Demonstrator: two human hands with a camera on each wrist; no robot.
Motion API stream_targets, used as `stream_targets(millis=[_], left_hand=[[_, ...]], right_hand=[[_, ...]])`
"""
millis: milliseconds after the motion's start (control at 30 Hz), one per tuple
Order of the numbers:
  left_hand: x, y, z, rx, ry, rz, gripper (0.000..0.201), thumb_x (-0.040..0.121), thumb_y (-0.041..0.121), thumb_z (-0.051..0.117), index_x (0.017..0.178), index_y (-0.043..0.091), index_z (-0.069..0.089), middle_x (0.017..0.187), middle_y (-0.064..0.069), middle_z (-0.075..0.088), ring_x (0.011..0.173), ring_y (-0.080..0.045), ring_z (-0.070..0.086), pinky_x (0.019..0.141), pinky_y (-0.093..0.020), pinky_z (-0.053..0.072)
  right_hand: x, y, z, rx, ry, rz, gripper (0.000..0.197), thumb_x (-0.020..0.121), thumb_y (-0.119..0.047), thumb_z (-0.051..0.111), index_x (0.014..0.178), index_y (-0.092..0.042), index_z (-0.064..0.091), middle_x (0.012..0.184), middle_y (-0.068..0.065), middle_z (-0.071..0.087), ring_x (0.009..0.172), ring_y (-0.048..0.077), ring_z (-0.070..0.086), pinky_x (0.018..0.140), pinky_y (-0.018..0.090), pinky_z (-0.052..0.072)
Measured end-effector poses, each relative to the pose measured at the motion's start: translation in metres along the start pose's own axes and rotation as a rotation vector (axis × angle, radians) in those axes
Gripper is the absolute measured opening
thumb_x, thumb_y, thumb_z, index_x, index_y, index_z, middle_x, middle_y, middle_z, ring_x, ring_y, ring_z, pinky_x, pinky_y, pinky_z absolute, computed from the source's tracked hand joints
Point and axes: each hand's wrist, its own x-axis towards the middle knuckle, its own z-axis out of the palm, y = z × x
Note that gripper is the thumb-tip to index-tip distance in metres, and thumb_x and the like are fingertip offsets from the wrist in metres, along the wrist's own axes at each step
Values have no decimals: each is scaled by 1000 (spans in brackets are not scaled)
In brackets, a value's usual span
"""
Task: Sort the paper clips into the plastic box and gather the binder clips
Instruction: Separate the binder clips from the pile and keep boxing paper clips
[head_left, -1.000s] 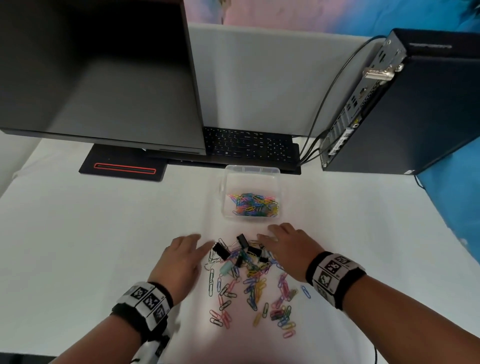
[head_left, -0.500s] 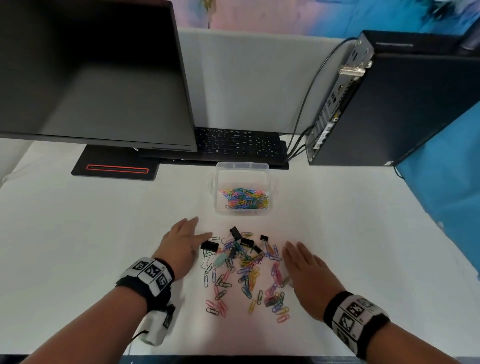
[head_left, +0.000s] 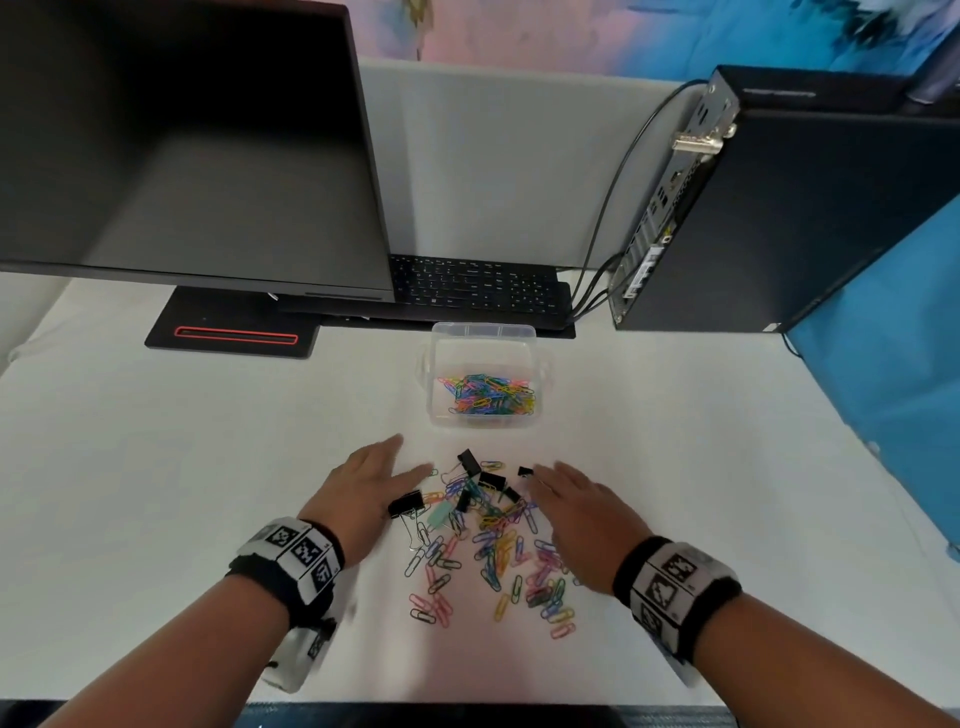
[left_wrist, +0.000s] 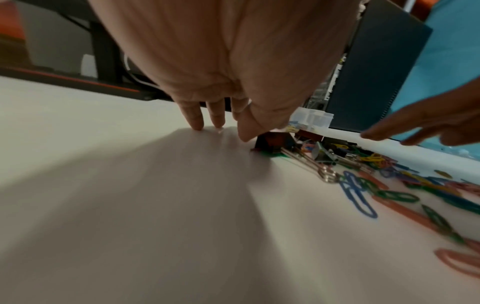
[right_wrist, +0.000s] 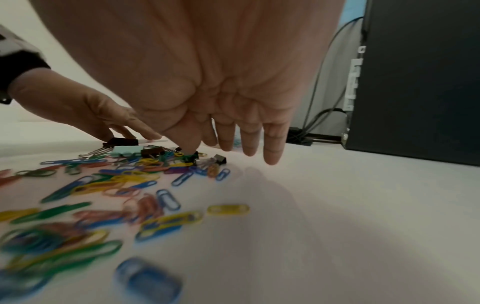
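Observation:
A scatter of coloured paper clips (head_left: 493, 551) lies on the white table (head_left: 156, 467), with several black binder clips (head_left: 491, 480) and a mint one (head_left: 440, 514) at its far end. Beyond it stands a clear plastic box (head_left: 483, 379) with paper clips inside. My left hand (head_left: 363, 493) lies flat at the pile's left edge, fingertips on the table, thumb beside a black binder clip (head_left: 406, 503). My right hand (head_left: 576, 506) hovers flat at the pile's right edge, fingers straight, holding nothing. In the wrist views the left hand (left_wrist: 221, 115) and the right hand (right_wrist: 233, 144) both show straight fingers.
A dark monitor (head_left: 182, 145) on its stand (head_left: 234, 332) fills the back left. A black keyboard (head_left: 478, 286) lies right behind the box. A black computer case (head_left: 805, 208) with cables (head_left: 613, 208) stands at the back right. The table's near edge (head_left: 467, 706) is just below my wrists.
My right hand pulled back to the pile's right edge, then moved forward along it toward the binder clips. My left hand has stayed at the pile's left side.

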Motion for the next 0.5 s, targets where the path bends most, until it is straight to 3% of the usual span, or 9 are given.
stream_targets(millis=[133, 300, 500], left_hand=[[12, 7, -13, 104, -153, -20, 78, 88, -1, 41, 145, 47, 18, 160, -6, 2, 145, -28, 0, 115, -45, 17], [2, -2, -11, 86, -122, -58, 73, 88, 2, 39, 146, 44, 23, 160, -5, 6, 145, -27, 2, 114, -44, 21], [-12, -11, -10, 65, -50, -76, 68, 88, 5, 37, 148, 35, 24, 159, -7, 13, 145, -27, 9, 112, -44, 26]], right_hand=[[36, -8, -14, -92, -57, -14, 79, 86, -3, 52, 152, -17, 10, 160, 8, 12, 146, 31, 10, 113, 48, 29], [60, -12, -19, -179, -193, -1, 79, 85, -3, 51, 150, -28, 13, 160, 14, 5, 145, 36, 5, 113, 56, 23], [49, 10, -13, -205, -203, 95, 72, 91, -10, 42, 152, -25, 6, 161, 11, 2, 146, 33, 3, 114, 53, 22]])
